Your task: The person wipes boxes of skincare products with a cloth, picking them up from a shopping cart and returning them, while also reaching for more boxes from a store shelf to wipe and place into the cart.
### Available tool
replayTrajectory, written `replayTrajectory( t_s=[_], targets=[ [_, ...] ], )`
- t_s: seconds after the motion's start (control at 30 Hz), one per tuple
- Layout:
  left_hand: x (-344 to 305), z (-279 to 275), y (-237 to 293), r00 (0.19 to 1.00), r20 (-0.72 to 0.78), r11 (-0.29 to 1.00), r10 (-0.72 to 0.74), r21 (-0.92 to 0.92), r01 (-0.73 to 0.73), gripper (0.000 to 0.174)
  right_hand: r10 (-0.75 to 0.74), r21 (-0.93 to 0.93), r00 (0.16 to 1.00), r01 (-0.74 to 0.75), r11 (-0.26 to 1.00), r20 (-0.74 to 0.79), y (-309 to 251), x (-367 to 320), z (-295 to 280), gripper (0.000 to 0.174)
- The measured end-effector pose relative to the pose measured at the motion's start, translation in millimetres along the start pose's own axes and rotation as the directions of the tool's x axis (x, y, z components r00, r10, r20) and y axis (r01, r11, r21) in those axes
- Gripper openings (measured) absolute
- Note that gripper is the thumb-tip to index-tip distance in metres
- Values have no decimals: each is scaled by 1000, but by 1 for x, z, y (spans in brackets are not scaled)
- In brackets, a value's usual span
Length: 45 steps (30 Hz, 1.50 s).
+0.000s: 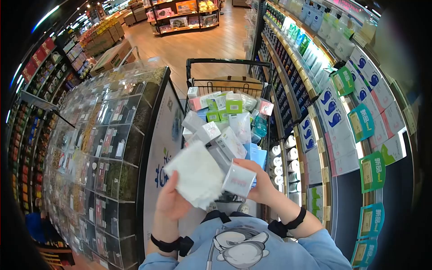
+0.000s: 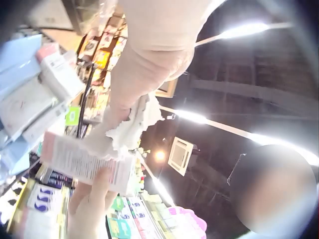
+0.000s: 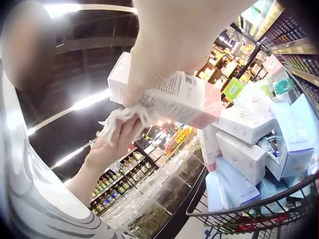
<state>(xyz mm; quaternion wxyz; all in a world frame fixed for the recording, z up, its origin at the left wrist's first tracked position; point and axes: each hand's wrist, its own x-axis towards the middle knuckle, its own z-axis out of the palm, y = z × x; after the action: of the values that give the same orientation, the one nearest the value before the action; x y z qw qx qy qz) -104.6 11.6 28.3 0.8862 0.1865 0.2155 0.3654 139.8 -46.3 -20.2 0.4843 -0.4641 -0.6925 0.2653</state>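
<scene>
My left hand (image 1: 173, 202) grips a white cloth (image 1: 198, 173) with ragged edges, spread flat in the head view and bunched under the fingers in the left wrist view. In my right hand (image 1: 261, 182) is a small white carton with a pink end (image 1: 238, 180), small print along its side in the right wrist view. Cloth (image 3: 122, 119) and carton (image 3: 174, 99) meet between the hands in both wrist views. Just beyond them stands a black wire shopping cart (image 1: 229, 60), heaped with white, blue and green cartons (image 1: 225, 139).
Close on the left runs a bank of clear bulk-food bins (image 1: 103, 148). A lit shelf of boxes and bottles (image 1: 333, 112) with green price tags lines the right. Past the cart lies a wooden floor (image 1: 171, 47) with a display rack (image 1: 184, 15).
</scene>
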Motion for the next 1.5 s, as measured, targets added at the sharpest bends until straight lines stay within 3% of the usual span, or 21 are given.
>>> replayTrajectory(
  t_s=[0.03, 0.1, 0.13, 0.17, 0.2, 0.27, 0.3, 0.47, 0.53, 0.57, 0.7, 0.77, 0.87, 1.0, 1.07, 1.13, 1.2, 1.23, 1.27, 1.33, 1.5],
  targets=[
    [-1, -4, 0, 1000, -5, 1000, -2, -4, 2, 56, 61, 25, 998, -60, 998, -25, -3, -1, 3, 75],
    [-1, -14, -3, 945, 64, 898, 320, 297, -324, 54, 112, 74, 994, -111, 991, -8, -5, -1, 11, 74],
    [0, -18, -10, 945, 59, 900, 321, 293, -323, 54, 155, 117, 988, -155, 981, 8, -5, 0, 16, 72],
    [2, -21, -22, 946, 121, 737, 301, 600, -312, 53, 211, 257, 977, -214, 943, 39, -2, -1, 25, 73],
    [4, -21, -33, 951, 173, 479, 258, 832, -281, 53, 217, 258, 975, -220, 941, 41, -3, 1, 30, 73],
    [13, -16, -51, 933, 239, 458, 270, 820, -343, 52, 242, 467, 970, -220, 856, 13, -5, 6, 36, 75],
    [16, -16, -55, 908, 307, 432, 284, 805, -407, 51, 268, 469, 963, -238, 850, 3, -4, 5, 33, 73],
    [21, -46, -53, 947, 214, 385, 241, 874, -296, 49, 388, 602, 920, -277, 749, -59, -6, 16, 18, 67],
    [24, -55, -45, 977, 149, 262, 152, 947, -185, 43, 429, 595, 898, -293, 748, -97, 2, 21, 15, 65],
    [26, -77, -50, 996, 8, 230, 86, 973, -27, 37, 427, 593, 899, -291, 751, -98, 4, 24, 13, 65],
    [18, -110, -47, 996, -49, 273, 77, 962, 26, 37, 478, 496, 799, -268, 826, -364, 29, 39, -13, 58],
    [10, -117, -43, 968, -245, 465, 62, 865, 189, 39, 556, 459, 689, -349, 817, -465, 39, 52, -34, 51],
    [10, -117, -38, 971, -198, 441, 134, 889, 121, 40, 559, 425, 556, -363, 829, -615, 90, 66, -61, 55],
    [11, -117, -37, 977, -169, 494, 130, 865, 84, 40, 310, 209, 556, -239, 948, -771, 129, 102, -75, 53],
    [10, -111, -33, 975, -199, 584, 99, 805, 105, 40, 208, 200, 569, -77, 977, -796, 119, 126, -72, 55],
    [8, -106, -27, 975, -200, 555, 100, 824, 112, 41, 40, -108, 586, -215, 971, -810, 131, 136, -72, 65],
    [9, -107, -22, 975, -196, 524, 104, 844, 114, 42, 36, -121, 614, -212, 970, -788, 158, 142, -65, 71],
    [8, -109, -20, 970, -228, 497, 87, 853, 156, 42, 66, -206, 614, -361, 909, -786, 164, 142, -60, 76],
    [7, -111, -18, 963, -259, 469, 73, 861, 196, 42, 171, -109, 672, -354, 929, -721, 169, 141, -58, 79],
    [7, -105, -14, 963, -259, 472, 70, 859, 196, 41, 112, -397, 738, -477, 785, -666, 163, 148, -55, 80],
    [8, -111, -8, 959, -275, 467, 73, 859, 210, 41, 190, -350, 790, -455, 819, -583, 181, 181, -57, 71]
  ],
)
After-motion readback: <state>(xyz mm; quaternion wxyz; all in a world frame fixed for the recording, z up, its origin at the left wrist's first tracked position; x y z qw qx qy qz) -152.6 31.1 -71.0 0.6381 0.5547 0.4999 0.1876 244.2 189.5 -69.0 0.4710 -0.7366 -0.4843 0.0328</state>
